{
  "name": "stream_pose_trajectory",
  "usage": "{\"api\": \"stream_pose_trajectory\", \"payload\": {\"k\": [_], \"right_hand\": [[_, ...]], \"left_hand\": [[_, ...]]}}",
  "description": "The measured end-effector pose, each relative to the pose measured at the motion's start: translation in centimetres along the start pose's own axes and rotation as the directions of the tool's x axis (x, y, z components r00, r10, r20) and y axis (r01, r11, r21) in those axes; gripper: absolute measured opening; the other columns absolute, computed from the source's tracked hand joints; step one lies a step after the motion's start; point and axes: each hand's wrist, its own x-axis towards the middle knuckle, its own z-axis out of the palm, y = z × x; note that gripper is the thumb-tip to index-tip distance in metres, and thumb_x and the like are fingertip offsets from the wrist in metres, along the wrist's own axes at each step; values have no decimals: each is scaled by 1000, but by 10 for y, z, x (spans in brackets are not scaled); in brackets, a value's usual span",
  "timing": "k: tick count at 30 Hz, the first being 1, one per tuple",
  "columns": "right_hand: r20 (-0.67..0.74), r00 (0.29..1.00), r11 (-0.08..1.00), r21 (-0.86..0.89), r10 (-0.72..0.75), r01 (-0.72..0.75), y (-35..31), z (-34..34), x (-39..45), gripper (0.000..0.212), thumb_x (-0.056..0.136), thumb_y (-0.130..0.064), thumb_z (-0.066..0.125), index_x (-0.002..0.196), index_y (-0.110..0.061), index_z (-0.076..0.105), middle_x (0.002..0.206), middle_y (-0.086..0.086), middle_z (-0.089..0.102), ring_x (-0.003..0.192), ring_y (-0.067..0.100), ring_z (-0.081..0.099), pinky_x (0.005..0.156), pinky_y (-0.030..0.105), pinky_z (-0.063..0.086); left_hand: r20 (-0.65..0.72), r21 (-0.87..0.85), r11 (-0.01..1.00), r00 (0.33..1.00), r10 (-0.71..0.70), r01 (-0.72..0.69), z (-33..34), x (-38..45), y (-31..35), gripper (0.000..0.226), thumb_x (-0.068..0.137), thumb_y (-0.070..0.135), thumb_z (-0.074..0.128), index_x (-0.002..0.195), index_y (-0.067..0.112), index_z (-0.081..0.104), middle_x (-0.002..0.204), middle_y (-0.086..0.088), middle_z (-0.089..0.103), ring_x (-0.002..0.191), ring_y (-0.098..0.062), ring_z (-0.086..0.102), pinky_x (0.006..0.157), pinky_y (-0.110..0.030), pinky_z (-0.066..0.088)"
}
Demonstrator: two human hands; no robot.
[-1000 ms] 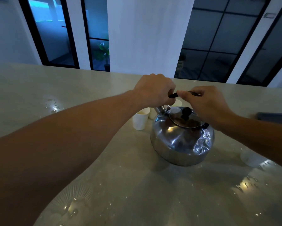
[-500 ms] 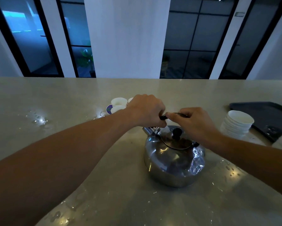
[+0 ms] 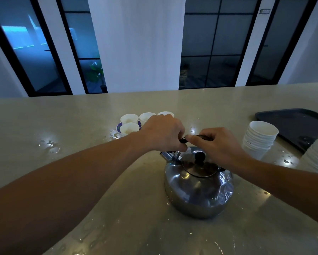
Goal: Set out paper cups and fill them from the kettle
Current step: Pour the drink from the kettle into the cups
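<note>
both the left hand (image 3: 161,134) and right hand (image 3: 212,144) were curled round the black handle (image 3: 183,140) of the dented steel kettle (image 3: 198,186), which sat on the wet counter (image 3: 81,126) near four set-out paper cups (image 3: 129,128). lifting level, spout toward them, would avoid spills.

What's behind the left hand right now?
Four paper cups stand behind the left hand, near a blue-rimmed disc. The hand partly covers the far-right cup; whether more are hidden cannot be told.
</note>
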Motion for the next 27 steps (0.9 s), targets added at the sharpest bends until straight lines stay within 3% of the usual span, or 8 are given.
{"api": "stream_pose_trajectory", "payload": {"k": [6, 9, 14, 17, 20, 22, 24, 27], "right_hand": [[33, 999, 1000, 22, -8, 8, 11, -9, -11, 59, 82, -51, 72, 59, -1, 52, 49, -2, 38, 46, 9, 35, 50, 28, 29], [22, 1000, 999, 34, -18, 17, 13, -13, -17, 57, 82, -49, 72, 57, -3, 51, 46, -5, 38, 44, 7, 35, 45, 19, 27], [92, 995, 998, -40, -39, 43, 17, -19, -22, 42, 89, -50, 62, 63, -18, 59, 50, -7, 49, 48, 4, 43, 48, 18, 33], [221, 975, 991, -125, -23, 52, 18, -28, -20, 36, 100, -47, 44, 73, -26, 55, 64, -7, 56, 61, 5, 50, 59, 26, 40], [315, 948, 954, -294, 49, 49, 28, -35, -8, 36, 104, -50, 28, 84, -35, 54, 86, -8, 53, 89, 12, 48, 84, 37, 39], [356, 914, 899, -437, 193, -19, 36, -36, -2, 36, 104, -49, 27, 102, -37, 61, 109, -2, 50, 115, 23, 40, 101, 49, 31], [347, 893, 875, -475, 287, -96, 41, -34, -2, 32, 104, -45, 34, 119, -39, 62, 126, 2, 48, 128, 31, 33, 105, 52, 24], [154, 975, 918, -385, 160, -90, 41, -37, -8, 25, 99, -45, 47, 119, -42, 62, 131, -5, 49, 129, 22, 38, 107, 48, 27]], "left_hand": [[39, -19, 999, 999, 34, -33, 3, 1, 12, 28, 70, 52, 72, 69, 26, 63, 61, 9, 59, 61, -9, 57, 56, -26, 39], [62, -51, 998, 997, 50, -47, 4, 3, 17, 28, 71, 50, 74, 66, 25, 62, 59, 9, 58, 59, -7, 56, 55, -25, 38], [337, -252, 968, 937, 93, -5, -10, 12, 12, 30, 79, 53, 75, 73, 23, 73, 66, 10, 67, 65, -4, 61, 58, -20, 43], [431, -299, 953, 898, 93, 45, -16, 16, 2, 34, 84, 59, 65, 83, 28, 78, 76, 14, 72, 71, 1, 60, 66, -20, 42], [453, -333, 937, 889, 62, 105, -12, 21, 0, 32, 86, 59, 62, 69, 37, 75, 66, 18, 67, 69, 1, 57, 68, -23, 41], [473, -331, 934, 880, 38, 137, -5, 26, 3, 35, 89, 54, 63, 61, 35, 71, 58, 21, 65, 58, 6, 55, 64, -21, 39], [477, -297, 943, 879, 11, 150, 0, 32, 6, 33, 88, 50, 67, 60, 32, 68, 52, 23, 62, 50, 7, 51, 59, -20, 35], [464, -267, 953, 886, -7, 147, 2, 40, 9, 32, 82, 47, 75, 62, 25, 65, 50, 20, 56, 54, 2, 50, 59, -23, 36]]}}
